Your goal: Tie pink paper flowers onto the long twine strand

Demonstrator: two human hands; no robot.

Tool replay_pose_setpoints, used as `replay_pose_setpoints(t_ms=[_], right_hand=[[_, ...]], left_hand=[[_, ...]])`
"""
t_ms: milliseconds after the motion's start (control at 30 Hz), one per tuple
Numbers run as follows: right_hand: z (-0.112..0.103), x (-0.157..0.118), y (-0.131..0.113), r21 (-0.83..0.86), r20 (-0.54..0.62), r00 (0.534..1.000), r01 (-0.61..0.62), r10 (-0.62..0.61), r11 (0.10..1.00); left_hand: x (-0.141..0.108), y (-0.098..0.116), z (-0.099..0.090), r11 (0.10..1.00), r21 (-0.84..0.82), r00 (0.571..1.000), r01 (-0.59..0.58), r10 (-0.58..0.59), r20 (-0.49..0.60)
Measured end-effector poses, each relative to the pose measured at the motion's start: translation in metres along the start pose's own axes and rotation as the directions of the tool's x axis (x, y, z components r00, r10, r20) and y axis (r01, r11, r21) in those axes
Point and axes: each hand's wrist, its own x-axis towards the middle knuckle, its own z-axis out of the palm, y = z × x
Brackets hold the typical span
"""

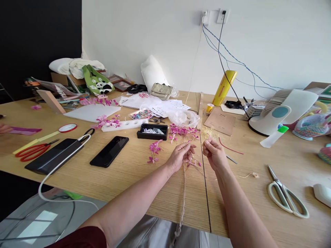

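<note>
My left hand [182, 155] is closed, its fingers curled at the middle of the table. A tan twisted cord [183, 186] hangs from beneath it over the table edge to my lap; its upper end is hidden by the hand. Just to the right, my right hand [214, 151] pinches thumb against forefinger, with a tiny pink tip showing above; what it holds is too small to name. Pink flower sprays [184, 131] lie beyond the hands, and another pink spray [154, 148] rests left of them. Thin stems with pink buds [195, 163] lie beneath my fingers.
Large scissors [287, 196] lie at right, near a white fan [279, 110]. A black tray [152, 132] of small white pieces and a phone [109, 151] are left of the hands. Red-handled snips [33, 150] lie far left, near another person's hand [4, 129].
</note>
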Motion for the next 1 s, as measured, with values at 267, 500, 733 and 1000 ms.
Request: replay_pose_setpoints(t_ms=[267,500,733,1000], right_hand=[[0.009,-0.002,0.0065,-0.176,0.013,1.0,-0.021,0.023,0.984],[0.0085,-0.0019,0.0038,-0.156,-0.028,0.998,0.047,-0.052,0.987],[0.0072,-0.0022,0.0038,-0.154,-0.01,1.0,0.009,-0.011,0.988],[0.0088,-0.0031,0.0053,-0.2,0.032,0.999,-0.023,0.03,0.98]], left_hand=[[0.0004,0.0,0.0037,0.994,0.111,1.0,-0.003,0.0,0.024],[-0.0012,-0.0013,0.0052,0.964,0.266,1.0,-0.016,0.008,0.029],[-0.0014,-0.0018,0.0021,0.999,0.039,0.998,0.002,-0.005,0.061],[-0.0019,0.0013,0.0044,0.997,0.07,0.998,0.03,-0.034,0.053]])
